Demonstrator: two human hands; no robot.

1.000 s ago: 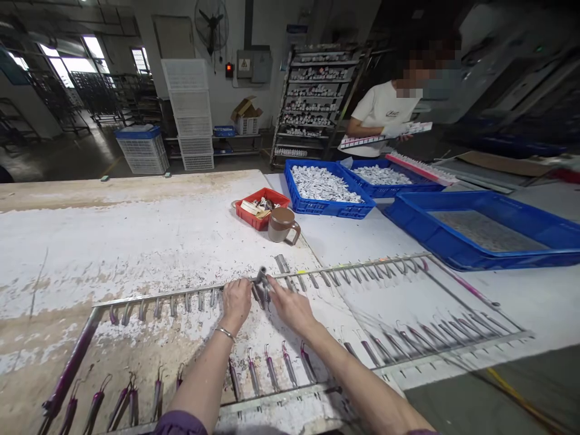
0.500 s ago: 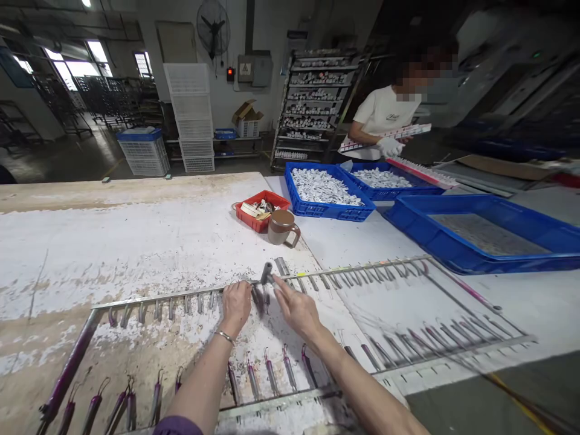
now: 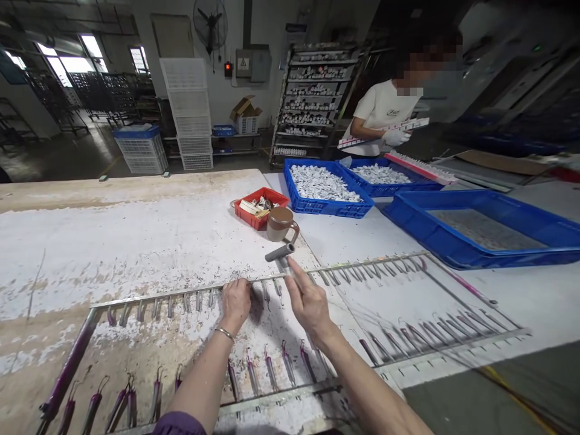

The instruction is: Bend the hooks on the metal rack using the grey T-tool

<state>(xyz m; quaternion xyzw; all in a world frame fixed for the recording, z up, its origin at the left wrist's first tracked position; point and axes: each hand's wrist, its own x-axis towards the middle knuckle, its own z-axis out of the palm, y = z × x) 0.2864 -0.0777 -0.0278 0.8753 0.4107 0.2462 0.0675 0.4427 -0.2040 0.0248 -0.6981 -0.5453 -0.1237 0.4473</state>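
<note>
The right hand (image 3: 309, 302) pinches a short grey tube (image 3: 280, 252) in its fingertips, raised above the metal hook rack (image 3: 181, 297). The left hand (image 3: 235, 302) presses flat on the rack's rail (fingers curled down), near a brown mug (image 3: 281, 225).

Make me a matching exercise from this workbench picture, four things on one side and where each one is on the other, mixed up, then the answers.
Things:
1. grey tube
2. brown mug
3. red tray
4. left hand

Places:
A. pressed on the metal hook rack
B. beside the blue crate of white parts
C. lifted in the right hand
D. standing just in front of the red tray

Pairs: 1-C, 2-D, 3-B, 4-A
</note>
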